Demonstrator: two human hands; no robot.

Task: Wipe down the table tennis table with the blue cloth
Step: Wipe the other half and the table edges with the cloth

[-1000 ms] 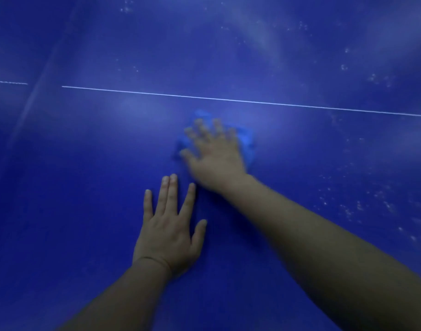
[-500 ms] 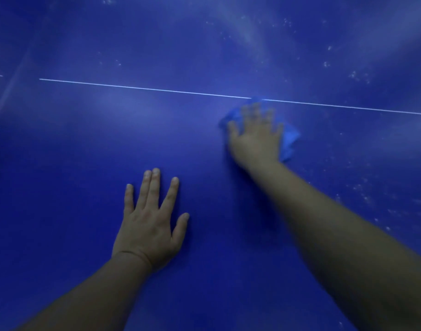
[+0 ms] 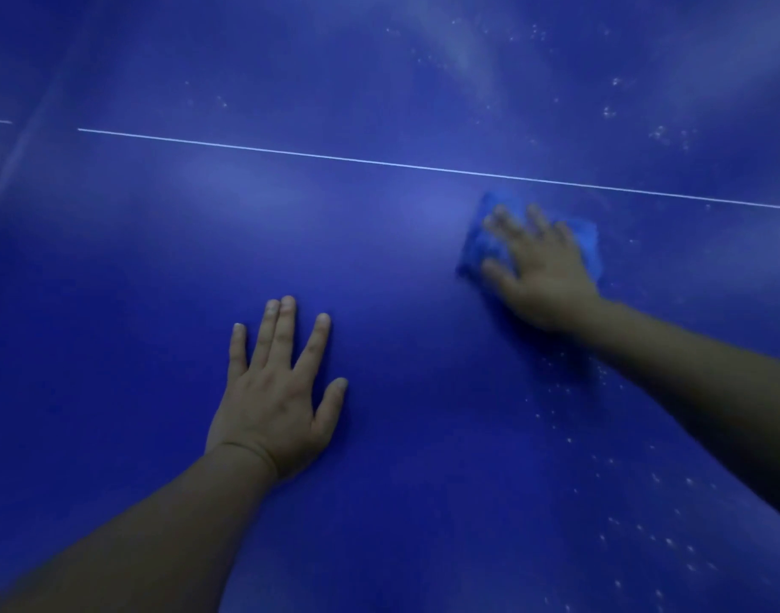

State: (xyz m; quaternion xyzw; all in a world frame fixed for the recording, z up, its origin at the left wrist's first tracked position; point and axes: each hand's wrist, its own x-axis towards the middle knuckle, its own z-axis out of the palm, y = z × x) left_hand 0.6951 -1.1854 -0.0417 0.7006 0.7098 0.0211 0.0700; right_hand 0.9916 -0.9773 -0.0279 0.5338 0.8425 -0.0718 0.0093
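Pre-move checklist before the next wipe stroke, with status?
1. Right hand flat on the cloth: ok.
2. Cloth touching the table: ok.
3. Left hand braced flat, clear of the cloth: ok.
4. Specks to the right and near side not wiped: not ok.
5. Specks beyond the white line not wiped: not ok.
6. Cloth dampness: cannot tell.

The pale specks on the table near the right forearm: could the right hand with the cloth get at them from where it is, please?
Probably yes. The right hand presses the blue cloth flat on the table, and the specks lie just nearer on bare surface.
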